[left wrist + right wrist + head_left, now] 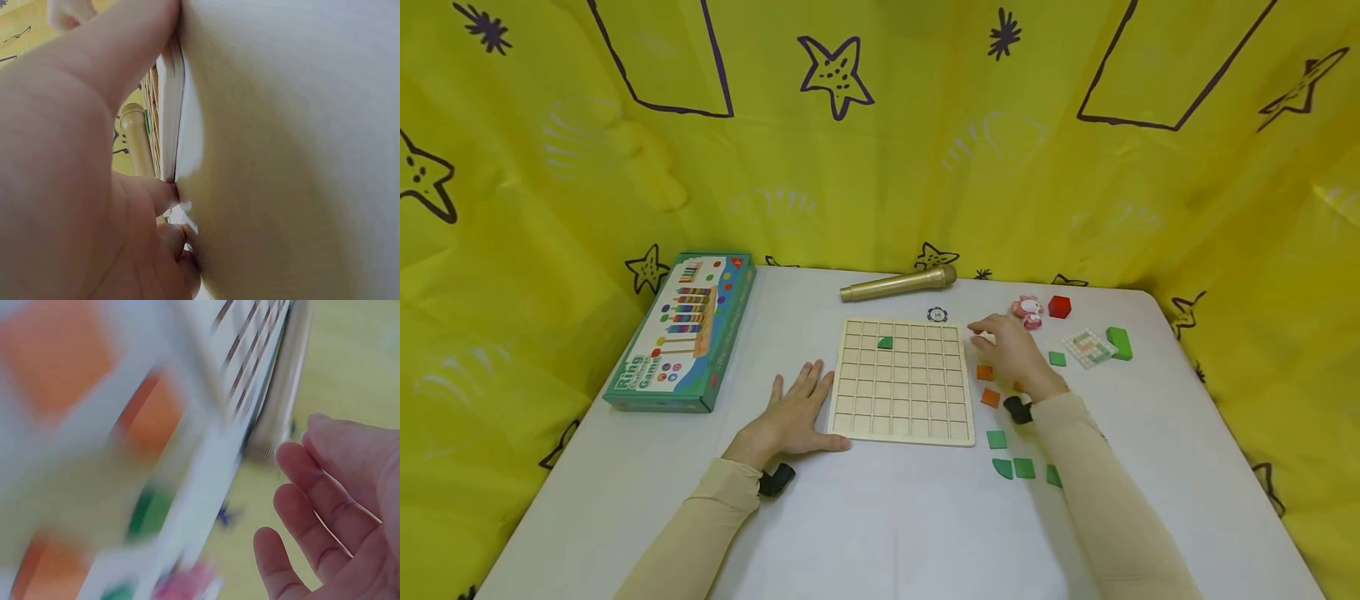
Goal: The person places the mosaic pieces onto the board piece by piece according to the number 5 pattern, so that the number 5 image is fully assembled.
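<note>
A wooden grid board (902, 379) lies mid-table with one green tile (885, 342) in a cell near its far edge. My left hand (797, 408) lies flat on the table, fingers straight, thumb against the board's left edge (170, 106). My right hand (1007, 346) hovers just right of the board's far right corner, fingers relaxed and spread, nothing in it (331, 506). Two orange tiles (984, 372) (990, 397) lie under and beside that hand. Green tiles (996, 439) (1024, 467) lie nearer me by the right forearm. The right wrist view is motion-blurred.
A gold microphone (898, 284) lies beyond the board, next to a small round token (937, 314). A teal ring game box (688, 329) sits at the left. At the far right are a pink toy (1027, 311), a red block (1059, 307), a green block (1118, 342) and a clear card (1088, 347).
</note>
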`<action>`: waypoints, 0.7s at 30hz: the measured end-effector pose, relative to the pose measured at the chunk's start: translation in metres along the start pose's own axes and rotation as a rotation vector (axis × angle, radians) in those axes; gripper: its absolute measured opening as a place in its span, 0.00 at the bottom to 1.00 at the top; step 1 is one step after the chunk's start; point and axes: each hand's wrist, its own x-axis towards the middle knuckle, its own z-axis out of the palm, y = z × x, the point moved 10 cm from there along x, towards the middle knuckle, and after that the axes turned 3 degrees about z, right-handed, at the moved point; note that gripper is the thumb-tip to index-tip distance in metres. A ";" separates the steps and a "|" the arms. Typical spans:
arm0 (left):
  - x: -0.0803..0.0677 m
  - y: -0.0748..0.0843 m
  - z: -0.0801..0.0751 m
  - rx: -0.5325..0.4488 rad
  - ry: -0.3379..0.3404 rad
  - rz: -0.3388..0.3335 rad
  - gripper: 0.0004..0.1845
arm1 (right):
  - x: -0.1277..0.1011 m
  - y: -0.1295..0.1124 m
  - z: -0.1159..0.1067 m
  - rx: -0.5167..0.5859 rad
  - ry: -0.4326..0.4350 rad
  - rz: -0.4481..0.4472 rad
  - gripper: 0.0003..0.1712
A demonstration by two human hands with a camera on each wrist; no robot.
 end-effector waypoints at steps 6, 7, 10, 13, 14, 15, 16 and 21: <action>-0.002 -0.001 0.000 0.004 0.000 0.003 0.65 | -0.022 0.060 -0.013 0.011 -0.061 0.176 0.18; -0.002 -0.001 0.000 0.005 0.001 0.004 0.65 | -0.025 0.066 -0.012 0.011 -0.076 0.190 0.19; -0.002 0.000 -0.001 0.006 0.008 0.012 0.65 | -0.032 0.073 -0.010 -0.013 -0.112 0.191 0.21; -0.002 0.001 -0.001 0.007 0.012 0.020 0.65 | -0.034 0.072 -0.006 -0.072 -0.125 0.161 0.21; -0.001 0.002 -0.002 0.008 0.013 0.021 0.64 | -0.033 0.072 -0.005 -0.094 -0.125 0.153 0.21; -0.001 0.002 -0.001 0.007 0.013 0.020 0.64 | -0.033 0.071 -0.004 -0.115 -0.123 0.144 0.20; -0.001 0.002 -0.001 0.006 0.014 0.020 0.64 | -0.032 0.070 -0.003 -0.133 -0.124 0.140 0.19; 0.000 0.002 -0.001 0.003 0.018 0.021 0.64 | -0.026 0.067 0.000 -0.149 -0.097 0.122 0.16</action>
